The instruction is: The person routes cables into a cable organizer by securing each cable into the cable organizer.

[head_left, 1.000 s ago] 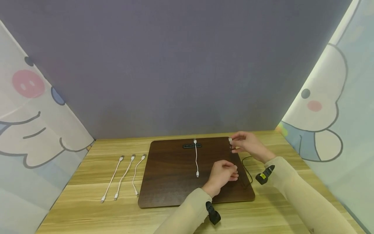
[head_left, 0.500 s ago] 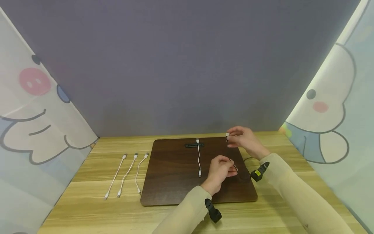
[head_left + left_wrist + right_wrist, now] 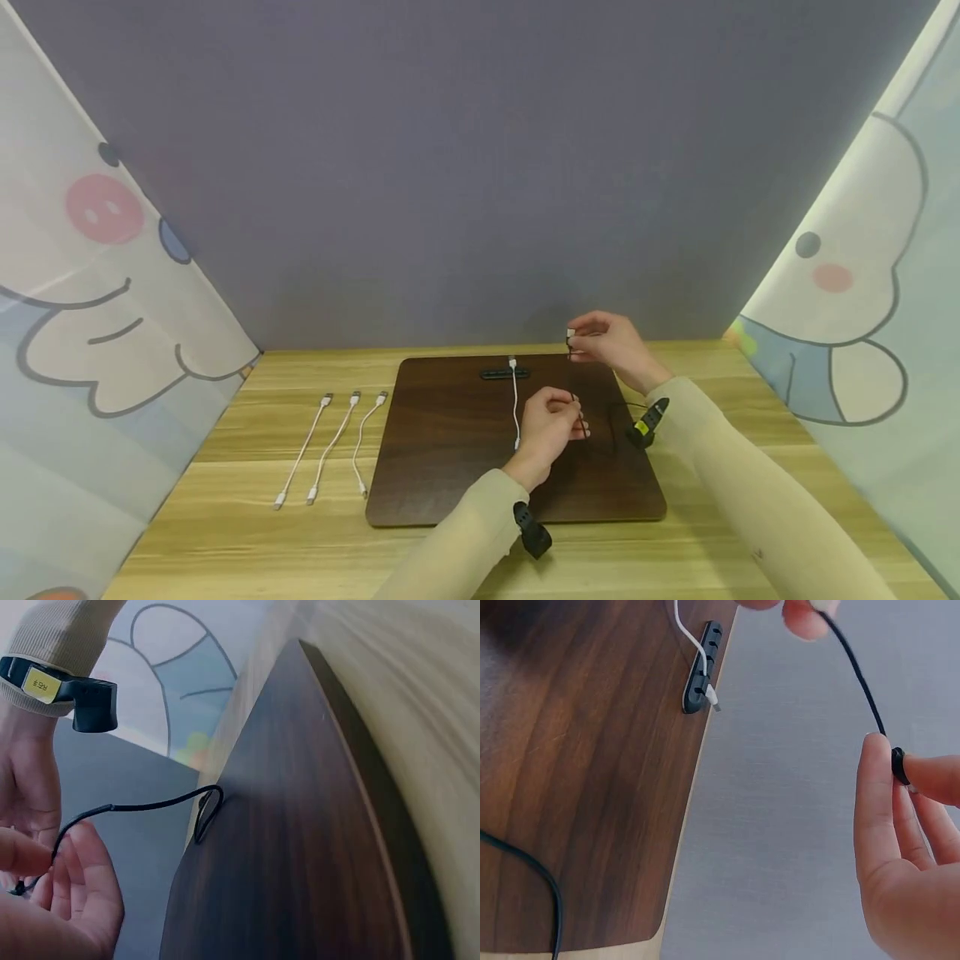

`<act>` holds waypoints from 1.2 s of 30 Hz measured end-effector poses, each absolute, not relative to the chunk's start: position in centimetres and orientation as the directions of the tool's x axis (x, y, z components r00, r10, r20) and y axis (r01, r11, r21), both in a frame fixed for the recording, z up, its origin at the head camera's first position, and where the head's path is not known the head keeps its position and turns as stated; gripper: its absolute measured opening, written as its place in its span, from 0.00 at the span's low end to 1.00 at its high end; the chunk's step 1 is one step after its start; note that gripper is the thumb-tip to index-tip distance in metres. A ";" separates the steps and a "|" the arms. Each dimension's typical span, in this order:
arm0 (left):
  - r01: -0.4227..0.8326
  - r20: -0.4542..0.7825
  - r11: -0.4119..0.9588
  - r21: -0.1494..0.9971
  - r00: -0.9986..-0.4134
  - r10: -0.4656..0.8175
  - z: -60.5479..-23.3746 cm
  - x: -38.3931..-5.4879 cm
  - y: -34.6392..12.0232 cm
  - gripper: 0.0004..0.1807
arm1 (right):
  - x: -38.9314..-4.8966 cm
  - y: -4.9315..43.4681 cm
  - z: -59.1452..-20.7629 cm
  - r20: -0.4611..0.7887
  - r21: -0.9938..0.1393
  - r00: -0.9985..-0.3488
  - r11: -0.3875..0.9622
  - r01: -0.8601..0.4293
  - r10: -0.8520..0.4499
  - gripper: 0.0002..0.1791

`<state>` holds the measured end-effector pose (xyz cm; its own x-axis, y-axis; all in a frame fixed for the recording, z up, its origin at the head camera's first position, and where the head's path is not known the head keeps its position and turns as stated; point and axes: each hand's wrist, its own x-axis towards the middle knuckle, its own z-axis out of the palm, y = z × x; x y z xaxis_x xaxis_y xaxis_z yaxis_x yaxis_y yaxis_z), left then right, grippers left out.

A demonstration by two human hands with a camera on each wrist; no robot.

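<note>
My right hand [image 3: 617, 346] pinches the end of a thin black cable [image 3: 142, 807] above the back right of a dark wooden board [image 3: 450, 454]. A white tip shows at that end in the head view; in the right wrist view a black connector [image 3: 899, 766] sits between thumb and fingers. Lower and to the left, my left hand [image 3: 546, 425] pinches the same cable between thumb and fingertips, a short length running between the hands. At the board's back edge lies a dark slotted cable holder [image 3: 700, 671], with a white cable [image 3: 686, 634] running through one slot.
Left of the board, three short white USB cables [image 3: 303, 450] [image 3: 333, 448] [image 3: 358, 446] lie side by side on the light wooden table [image 3: 225, 533]. A grey panel [image 3: 480, 183] stands behind the table, with cartoon-printed curtains at both sides.
My right hand has moved left with the cable end, toward the holder. My left hand has taken hold of the black cable and shifted slightly left and up. The view has turned slightly.
</note>
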<state>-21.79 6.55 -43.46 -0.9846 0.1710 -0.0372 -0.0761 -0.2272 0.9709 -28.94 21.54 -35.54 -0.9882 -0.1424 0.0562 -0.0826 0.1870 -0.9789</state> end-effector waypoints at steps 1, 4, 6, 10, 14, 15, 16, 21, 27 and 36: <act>-0.067 -0.031 -0.212 0.975 -0.985 0.169 -43.5 -21.9 6.3 0.05 | -29.1 21.3 -35.6 0.055 -0.979 -0.988 0.189 -0.081 -0.143 0.19; -0.057 -0.029 -0.161 0.985 -0.985 0.171 -43.5 -22.0 5.4 0.07 | -29.6 20.8 -35.7 0.062 -0.977 -0.988 0.195 -0.090 -0.143 0.18; -0.053 -0.031 -0.126 0.991 -0.985 0.167 -43.5 -22.1 4.9 0.08 | -29.9 20.4 -35.8 0.067 -0.974 -0.988 0.205 -0.095 -0.140 0.17; -0.048 -0.035 -0.078 0.996 -0.986 0.161 -43.6 -22.2 4.3 0.09 | -30.5 20.0 -36.2 0.057 -0.971 -0.989 0.223 -0.088 -0.138 0.18; -0.042 -0.035 -0.039 0.998 -0.987 0.159 -43.5 -22.2 3.8 0.11 | -31.1 19.7 -36.4 0.039 -0.968 -0.989 0.239 -0.073 -0.143 0.18; -0.037 -0.033 -0.028 0.999 -0.987 0.160 -43.6 -22.2 3.7 0.12 | -31.2 19.6 -36.5 0.038 -0.966 -0.989 0.249 -0.073 -0.142 0.18; -0.035 -0.032 -0.017 0.999 -0.987 0.160 -43.6 -22.2 3.6 0.12 | -31.4 19.5 -36.5 0.039 -0.964 -0.989 0.257 -0.075 -0.141 0.17; -0.016 -0.022 0.039 0.999 -0.987 0.162 -43.7 -22.4 2.8 0.13 | -32.0 18.8 -36.7 0.051 -0.951 -0.988 0.295 -0.091 -0.144 0.16; 0.026 0.004 0.159 0.987 -0.990 0.141 -43.8 -22.6 1.9 0.15 | -32.6 17.8 -37.0 0.047 -0.947 -0.987 0.306 -0.093 -0.156 0.15; 0.041 0.007 0.273 0.961 -0.992 0.122 -43.7 -22.8 1.5 0.15 | -33.7 16.9 -37.4 0.013 -0.947 -0.990 0.316 -0.057 -0.141 0.16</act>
<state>-22.75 1.51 -43.70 -0.9925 0.1221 0.0073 0.0407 0.2730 0.9611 -33.70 16.91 -37.36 -0.9900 -0.1406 0.0125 -0.0568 0.3157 -0.9471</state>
